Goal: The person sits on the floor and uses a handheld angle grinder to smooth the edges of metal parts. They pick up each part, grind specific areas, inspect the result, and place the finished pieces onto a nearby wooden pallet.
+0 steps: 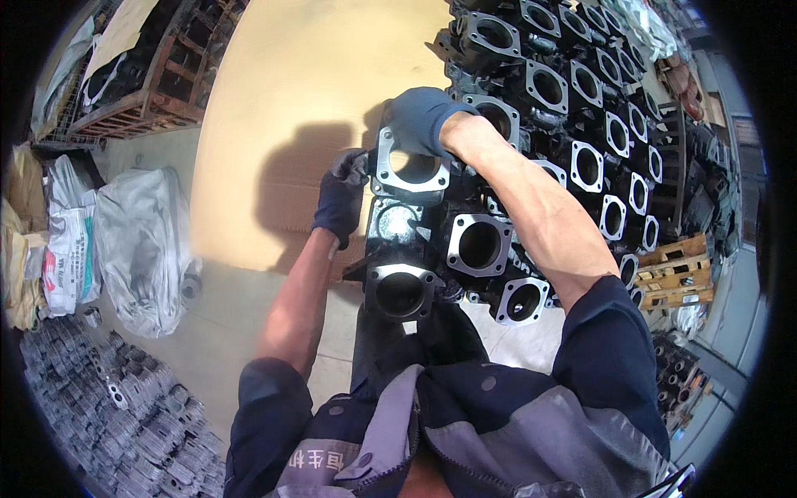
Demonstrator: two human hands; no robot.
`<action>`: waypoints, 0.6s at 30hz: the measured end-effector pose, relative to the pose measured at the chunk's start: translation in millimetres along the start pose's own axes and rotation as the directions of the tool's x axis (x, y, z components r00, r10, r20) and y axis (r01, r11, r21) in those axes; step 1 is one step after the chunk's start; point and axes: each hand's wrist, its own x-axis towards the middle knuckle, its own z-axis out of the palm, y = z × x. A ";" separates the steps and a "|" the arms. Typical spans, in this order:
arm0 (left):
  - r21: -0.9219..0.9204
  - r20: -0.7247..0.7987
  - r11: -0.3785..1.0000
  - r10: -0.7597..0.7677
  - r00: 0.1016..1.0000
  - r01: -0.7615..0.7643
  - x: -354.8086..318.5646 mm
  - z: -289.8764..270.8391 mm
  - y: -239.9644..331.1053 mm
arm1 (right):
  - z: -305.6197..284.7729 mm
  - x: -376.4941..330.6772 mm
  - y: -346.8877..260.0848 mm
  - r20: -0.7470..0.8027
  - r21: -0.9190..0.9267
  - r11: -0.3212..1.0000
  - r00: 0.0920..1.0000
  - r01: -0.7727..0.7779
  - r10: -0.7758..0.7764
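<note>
Cardboard (274, 66); casting (398, 222) partly behind right hand (423, 118)

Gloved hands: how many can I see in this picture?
2: the left hand is beside the left edge of a pale-faced metal flange; the right hand is over its far edge. No others show.

— Where does this view look from?
— The wearer's head: a fisheye facing steeply down, close above the jacket (515, 415), with left hand (339, 199) and right hand (419, 116) farther off.
</note>
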 end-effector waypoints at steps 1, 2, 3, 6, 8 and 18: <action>0.049 0.001 0.999 -0.007 1.000 0.007 0.5 2.8 4.4 | -3.3 -1.8 0.5 0.032 0.029 0.999 0.999 -0.037 0.037; 0.097 0.006 0.995 -0.011 1.000 0.010 -2.4 7.2 10.8 | -8.2 -7.0 -0.9 0.064 0.056 0.995 0.995 -0.079 0.076; 0.143 0.014 0.990 -0.013 1.000 0.011 -6.1 12.3 15.0 | -12.7 -15.2 -1.4 0.096 0.079 0.989 0.988 -0.126 0.118; -0.013 0.051 1.000 0.020 0.999 -0.019 -0.1 0.2 -3.7 | -3.7 -39.1 11.0 -0.179 0.312 0.948 0.977 -0.059 0.119; -0.091 -0.011 0.996 0.012 1.000 -0.013 -0.8 -11.0 -17.1 | -21.9 -77.7 7.6 -0.275 0.480 0.875 0.935 -0.067 0.223; 0.196 -0.040 0.981 0.011 0.999 -0.003 -23.4 -14.2 44.8 | 77.5 -392.1 9.7 -0.504 0.746 0.577 0.285 -0.333 0.816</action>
